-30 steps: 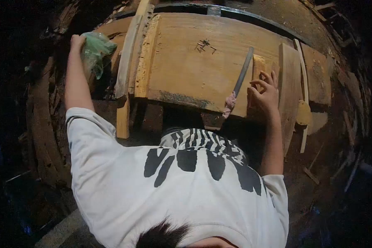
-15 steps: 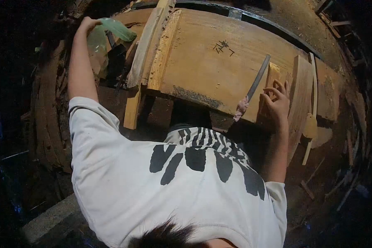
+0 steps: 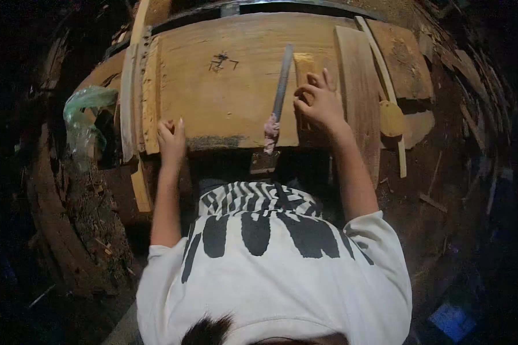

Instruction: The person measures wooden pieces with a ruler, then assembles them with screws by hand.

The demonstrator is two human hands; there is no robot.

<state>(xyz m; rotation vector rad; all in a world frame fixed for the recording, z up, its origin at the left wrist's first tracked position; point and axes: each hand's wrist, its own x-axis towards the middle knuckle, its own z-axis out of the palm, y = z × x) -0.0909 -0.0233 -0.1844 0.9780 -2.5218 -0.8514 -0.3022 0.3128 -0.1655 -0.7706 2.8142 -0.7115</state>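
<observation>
My left hand (image 3: 171, 142) is over the near left part of the wide wooden board (image 3: 195, 103), its fingers curled in; anything in them is hidden. My right hand (image 3: 323, 106) is over a short wooden block (image 3: 303, 63), thumb and forefinger brought together and the other fingers raised. Whatever small thing that pinch may hold cannot be made out. Between my hands lies a long grey metal bar, file-like (image 3: 282, 80), its near end wrapped in pink material (image 3: 271, 131). Farther back, a small heap of dark nail-like pieces (image 3: 221, 61) rests on the board.
Upright wooden strips (image 3: 151, 98) border the board on the left, with a green plastic bag (image 3: 92, 99) beyond them. At right stand a broad plank (image 3: 357, 86), a thin stick (image 3: 377, 54) and a roundish wooden piece (image 3: 391, 119). A dark metal rail (image 3: 282, 8) runs behind.
My left hand has let go of the green bag and come back right to the board's near edge. My right hand stays by the block, still pinched. The view has swung right.
</observation>
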